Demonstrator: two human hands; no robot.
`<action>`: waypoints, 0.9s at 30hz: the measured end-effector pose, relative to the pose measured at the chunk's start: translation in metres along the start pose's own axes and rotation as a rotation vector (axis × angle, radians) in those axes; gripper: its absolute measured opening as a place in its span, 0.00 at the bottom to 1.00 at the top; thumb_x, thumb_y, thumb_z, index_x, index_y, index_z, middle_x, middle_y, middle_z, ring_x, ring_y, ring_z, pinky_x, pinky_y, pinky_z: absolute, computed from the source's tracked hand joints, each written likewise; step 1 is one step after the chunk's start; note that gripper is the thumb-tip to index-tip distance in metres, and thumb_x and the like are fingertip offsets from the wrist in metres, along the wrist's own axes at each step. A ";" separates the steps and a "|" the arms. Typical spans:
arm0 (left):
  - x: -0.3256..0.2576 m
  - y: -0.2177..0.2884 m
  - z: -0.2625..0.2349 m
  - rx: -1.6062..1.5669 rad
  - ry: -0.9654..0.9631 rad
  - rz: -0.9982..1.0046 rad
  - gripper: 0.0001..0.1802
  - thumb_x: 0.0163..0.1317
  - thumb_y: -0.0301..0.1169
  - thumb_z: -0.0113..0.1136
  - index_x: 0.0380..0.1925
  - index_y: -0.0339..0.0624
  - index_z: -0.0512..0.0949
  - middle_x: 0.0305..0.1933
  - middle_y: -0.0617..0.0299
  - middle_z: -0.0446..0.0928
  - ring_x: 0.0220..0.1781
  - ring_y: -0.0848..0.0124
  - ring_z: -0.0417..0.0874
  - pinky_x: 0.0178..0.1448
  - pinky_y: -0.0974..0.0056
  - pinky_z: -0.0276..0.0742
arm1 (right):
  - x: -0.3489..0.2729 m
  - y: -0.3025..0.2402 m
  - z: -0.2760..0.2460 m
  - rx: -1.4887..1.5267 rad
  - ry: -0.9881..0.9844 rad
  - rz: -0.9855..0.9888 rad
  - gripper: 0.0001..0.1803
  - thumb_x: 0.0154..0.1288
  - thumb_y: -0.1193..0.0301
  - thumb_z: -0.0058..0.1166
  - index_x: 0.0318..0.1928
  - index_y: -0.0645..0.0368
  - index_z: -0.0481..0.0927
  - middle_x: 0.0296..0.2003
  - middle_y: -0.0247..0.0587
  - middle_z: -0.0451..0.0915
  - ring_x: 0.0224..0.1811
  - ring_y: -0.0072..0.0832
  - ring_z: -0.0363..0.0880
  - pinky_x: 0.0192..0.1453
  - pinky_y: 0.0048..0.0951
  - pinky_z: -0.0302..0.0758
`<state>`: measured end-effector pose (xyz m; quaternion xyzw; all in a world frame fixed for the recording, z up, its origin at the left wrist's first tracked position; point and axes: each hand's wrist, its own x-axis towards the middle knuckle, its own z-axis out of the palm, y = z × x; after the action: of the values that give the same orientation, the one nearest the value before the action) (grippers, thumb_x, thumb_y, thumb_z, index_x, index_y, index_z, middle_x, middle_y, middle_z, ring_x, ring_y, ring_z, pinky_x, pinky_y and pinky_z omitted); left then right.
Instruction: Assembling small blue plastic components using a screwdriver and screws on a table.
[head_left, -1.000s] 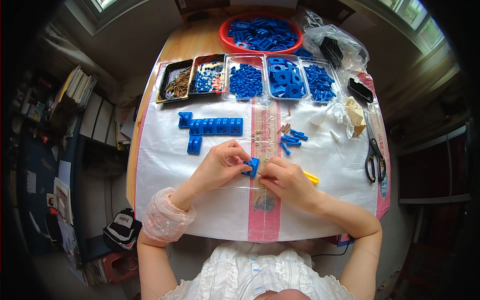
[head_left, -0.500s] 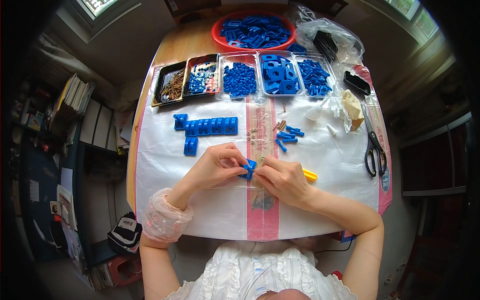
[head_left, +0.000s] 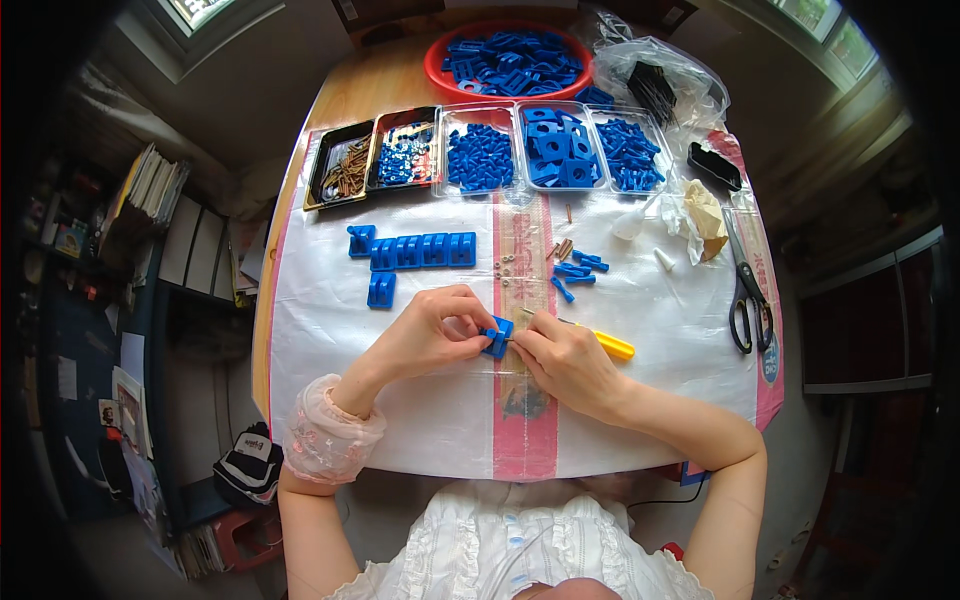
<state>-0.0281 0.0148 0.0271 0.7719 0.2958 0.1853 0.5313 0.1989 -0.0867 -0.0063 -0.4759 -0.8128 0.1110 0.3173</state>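
My left hand pinches a small blue plastic bracket on the table mat in front of me. At the bracket's right side, my right hand has its thumb and forefinger closed on a thin brass-coloured pin, mostly hidden by the fingertips. A screwdriver with a yellow handle lies just beyond my right hand, its shaft partly covered by the knuckles. Several finished-looking blue brackets stand in a row to the far left of the hands. Loose blue levers and brass pins lie beyond my right hand.
Along the back stand plastic trays of blue parts and brass pins. Behind them sits a red basin heaped with blue pieces. Black-handled scissors lie at the right, near a crumpled paper and a white nozzle cap.
My right hand has shifted slightly, and more of the screwdriver's yellow handle and shaft shows. The left hand stays nearly still on the bracket.
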 end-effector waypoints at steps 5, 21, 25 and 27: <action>-0.001 -0.005 0.002 -0.079 -0.020 -0.011 0.09 0.60 0.18 0.71 0.41 0.36 0.90 0.40 0.61 0.82 0.39 0.75 0.86 0.42 0.69 0.91 | 0.002 -0.003 -0.003 0.079 -0.024 0.042 0.05 0.69 0.75 0.65 0.40 0.62 0.83 0.35 0.44 0.77 0.30 0.42 0.82 0.35 0.39 0.80; -0.001 -0.005 -0.001 0.051 -0.059 0.118 0.07 0.62 0.22 0.73 0.40 0.35 0.88 0.41 0.60 0.81 0.39 0.71 0.87 0.42 0.68 0.87 | 0.002 -0.007 -0.005 0.220 -0.002 0.082 0.07 0.68 0.78 0.63 0.40 0.62 0.77 0.36 0.47 0.76 0.33 0.47 0.83 0.37 0.43 0.80; -0.001 -0.004 0.001 0.087 -0.049 0.142 0.06 0.61 0.22 0.72 0.38 0.34 0.87 0.39 0.57 0.81 0.39 0.67 0.88 0.44 0.64 0.85 | 0.002 -0.006 -0.004 0.227 -0.008 0.085 0.06 0.68 0.78 0.63 0.42 0.63 0.78 0.37 0.47 0.77 0.34 0.47 0.83 0.37 0.43 0.80; -0.003 -0.001 0.002 0.093 -0.040 0.126 0.06 0.61 0.23 0.72 0.37 0.34 0.86 0.38 0.57 0.81 0.38 0.66 0.88 0.44 0.62 0.85 | 0.004 -0.007 -0.004 0.250 -0.008 0.100 0.06 0.68 0.78 0.63 0.42 0.63 0.79 0.37 0.47 0.78 0.34 0.47 0.83 0.37 0.42 0.79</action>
<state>-0.0293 0.0120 0.0256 0.8163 0.2443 0.1888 0.4882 0.1954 -0.0877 0.0018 -0.4721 -0.7690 0.2289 0.3651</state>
